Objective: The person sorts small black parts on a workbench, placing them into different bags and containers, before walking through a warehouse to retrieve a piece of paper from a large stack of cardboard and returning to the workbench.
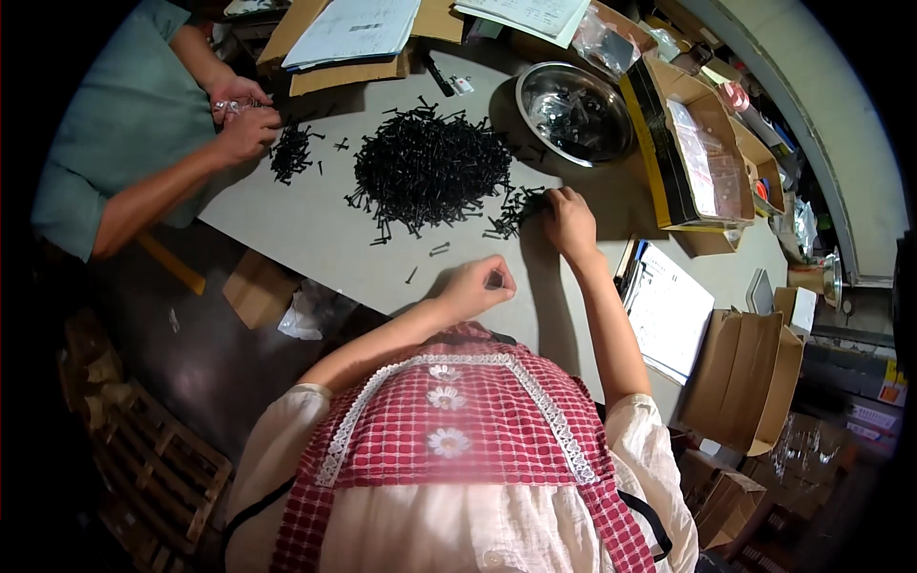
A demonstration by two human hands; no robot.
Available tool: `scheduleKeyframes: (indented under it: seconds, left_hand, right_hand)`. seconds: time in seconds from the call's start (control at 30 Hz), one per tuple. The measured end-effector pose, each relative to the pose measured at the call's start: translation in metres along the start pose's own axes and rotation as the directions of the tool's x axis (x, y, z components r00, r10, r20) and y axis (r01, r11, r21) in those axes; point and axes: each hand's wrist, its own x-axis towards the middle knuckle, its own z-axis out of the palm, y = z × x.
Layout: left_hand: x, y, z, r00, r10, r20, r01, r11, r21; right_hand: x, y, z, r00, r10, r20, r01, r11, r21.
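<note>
A large heap of black screws [432, 170] lies in the middle of the table. Off its right side is a smaller scatter of black screws [514, 212]. My right hand [572, 227] reaches to the edge of that scatter, fingers bent and drawn together; what the fingertips pinch, if anything, is hidden. Closer to my body, my left hand [475, 289] is curled just above the table, thumb and forefinger meeting. Something dark shows inside its curl, too unclear to name. A few loose screws [439, 249] lie to the left of this hand.
At far left a co-worker's hands [244, 119] hold small shiny pieces beside another little screw pile [291, 153]. A metal bowl [575, 113] with dark contents stands back right. Cardboard boxes [659, 143] and papers [664, 310] line the right side; more papers [353, 33] lie at the back.
</note>
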Motion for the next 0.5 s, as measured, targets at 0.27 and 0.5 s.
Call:
scheduleKeyframes:
  seconds: [0.27, 0.5]
  left_hand:
    - [-0.001, -0.004, -0.002, 1.0, 0.012, -0.001, -0.012, 0.998, 0.062]
    - [0.001, -0.01, 0.002, 1.0, 0.01, -0.023, -0.008, 0.995, 0.099]
  right_hand:
    - [-0.025, 0.001, -0.018, 0.971, 0.131, 0.199, -0.101, 0.983, -0.15]
    - [-0.054, 0.012, -0.055, 0.886, 0.4, 0.235, -0.454, 0.851, 0.263]
